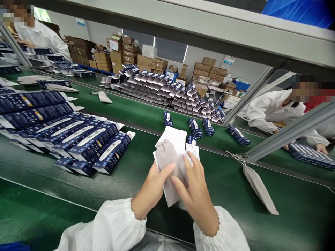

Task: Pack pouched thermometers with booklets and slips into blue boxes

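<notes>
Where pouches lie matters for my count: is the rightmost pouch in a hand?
No, the rightmost pouch lies on the green surface, untouched.

Beyond the grip, stacked brown cardboard boxes (129, 48) front a pale flat wall (101, 29); above, a long grey metal beam (222, 31).

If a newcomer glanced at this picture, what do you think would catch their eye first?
Probably the gray pouch and white papers front and center, with the left hand gripping the pouch and the right hand beside it. Next, perhaps, the dark blue boxes piled at the left, and the long stack of open cartons across the back.
</notes>
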Available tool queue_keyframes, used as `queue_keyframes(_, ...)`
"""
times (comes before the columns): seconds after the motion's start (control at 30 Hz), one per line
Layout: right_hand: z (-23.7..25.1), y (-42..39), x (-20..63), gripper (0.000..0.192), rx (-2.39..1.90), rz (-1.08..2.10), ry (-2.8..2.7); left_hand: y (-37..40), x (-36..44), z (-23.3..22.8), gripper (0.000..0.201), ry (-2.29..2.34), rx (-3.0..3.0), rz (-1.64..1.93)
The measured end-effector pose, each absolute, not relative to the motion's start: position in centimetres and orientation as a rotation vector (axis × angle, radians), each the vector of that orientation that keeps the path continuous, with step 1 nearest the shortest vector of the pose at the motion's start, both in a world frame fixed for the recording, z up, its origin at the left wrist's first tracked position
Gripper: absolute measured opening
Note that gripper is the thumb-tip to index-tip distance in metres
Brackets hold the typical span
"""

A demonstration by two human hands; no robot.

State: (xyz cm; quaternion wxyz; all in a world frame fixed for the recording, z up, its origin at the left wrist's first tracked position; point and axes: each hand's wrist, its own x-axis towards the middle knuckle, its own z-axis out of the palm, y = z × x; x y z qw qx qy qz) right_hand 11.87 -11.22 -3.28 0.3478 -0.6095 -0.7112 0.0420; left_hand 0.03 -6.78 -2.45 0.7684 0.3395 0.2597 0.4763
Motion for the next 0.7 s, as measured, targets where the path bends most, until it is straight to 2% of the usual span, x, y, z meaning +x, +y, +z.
queue_keyframes(0.1,-3.4,-11.3,11.3,0.069,-1.591,0.254,-1.796,-6.7,-0.4,-2.4,0.061,0.620,0.799,1.064)
queue_keyframes(0.17,-3.3,-11.3,10.2,0.067,-1.555,0.326,-1.800,-6.7,-1.0,-2.7,0.059,0.683,0.880,1.096)
queue_keyframes(0.33,-1.6,-10.9,8.9,0.056,-1.365,0.664,-1.800,-6.9,-3.2,-3.7,0.049,0.529,1.077,1.090)
queue_keyframes(0.47,-0.7,-9.5,9.3,0.029,-1.402,0.878,-1.785,-5.1,-5.6,-3.1,0.053,0.667,1.565,1.102)
queue_keyframes(0.53,-0.5,-9.0,9.6,0.024,-1.448,0.949,-1.725,-2.7,-7.6,-2.8,0.046,0.864,1.968,1.086)
queue_keyframes(0.6,-0.4,-8.7,10.1,0.027,-1.467,1.016,-1.644,0.3,-10.2,-3.3,0.043,1.392,2.309,1.054)
queue_keyframes(0.63,-0.3,-8.7,10.3,0.030,-1.472,1.043,-1.605,1.6,-11.6,-3.8,0.043,1.695,2.409,0.912)
queue_keyframes(0.7,-0.3,-8.7,10.7,0.034,-1.490,1.072,-1.539,3.5,-14.0,-5.1,0.039,1.798,2.421,0.797)
